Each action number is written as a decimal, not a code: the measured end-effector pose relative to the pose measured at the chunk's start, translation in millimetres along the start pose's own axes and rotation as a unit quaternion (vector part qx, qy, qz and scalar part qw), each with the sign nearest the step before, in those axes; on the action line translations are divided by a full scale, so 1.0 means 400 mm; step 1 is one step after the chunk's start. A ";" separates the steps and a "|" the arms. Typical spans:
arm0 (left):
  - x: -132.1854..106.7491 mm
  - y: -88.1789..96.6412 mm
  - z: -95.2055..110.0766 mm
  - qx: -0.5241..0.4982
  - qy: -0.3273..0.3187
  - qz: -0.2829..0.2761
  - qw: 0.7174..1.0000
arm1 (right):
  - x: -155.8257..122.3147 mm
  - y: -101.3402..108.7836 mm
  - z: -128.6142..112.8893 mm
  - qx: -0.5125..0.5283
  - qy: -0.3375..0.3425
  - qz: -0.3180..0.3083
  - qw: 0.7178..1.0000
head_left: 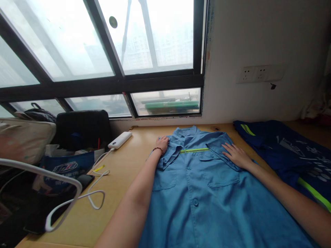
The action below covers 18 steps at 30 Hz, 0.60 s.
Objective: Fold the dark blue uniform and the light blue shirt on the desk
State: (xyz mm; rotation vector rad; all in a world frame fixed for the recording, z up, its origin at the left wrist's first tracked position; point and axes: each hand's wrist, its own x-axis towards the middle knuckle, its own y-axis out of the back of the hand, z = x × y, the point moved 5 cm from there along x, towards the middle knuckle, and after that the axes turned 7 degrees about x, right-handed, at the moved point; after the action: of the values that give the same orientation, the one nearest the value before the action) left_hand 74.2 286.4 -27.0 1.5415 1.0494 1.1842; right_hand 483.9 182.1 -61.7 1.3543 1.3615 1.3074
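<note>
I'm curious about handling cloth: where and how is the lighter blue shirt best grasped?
Probably pinch the shirt at both shoulders, one hand per side, from above: it lies front up, collar farthest away, sleeves folded inward, leaving the shoulders as outer corners.

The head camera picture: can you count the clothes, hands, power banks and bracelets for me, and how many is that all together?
Clothes: 2 (light blue shirt, dark blue garment)
Hands: 2 (left hand, right hand)
Power banks: 1 (white power bank)
Bracelets: 1 (beaded bracelet)
Total: 6
</note>
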 end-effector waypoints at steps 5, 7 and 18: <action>0.024 0.004 -0.034 0.014 0.048 -0.003 0.999 | 0.011 0.018 -0.043 -0.010 -0.020 0.012 1.000; 0.031 0.002 -0.043 0.020 0.068 -0.003 0.997 | 0.020 0.019 -0.079 -0.001 -0.004 0.019 1.000; 0.014 0.016 0.080 -0.095 -0.162 0.005 0.982 | 0.177 0.008 -0.133 0.055 0.018 -0.021 0.998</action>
State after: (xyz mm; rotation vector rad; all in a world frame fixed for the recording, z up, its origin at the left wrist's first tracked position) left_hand 107.0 285.5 -24.0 1.5257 0.6935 0.9679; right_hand 424.5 244.5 -41.8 1.3740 1.4976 1.2512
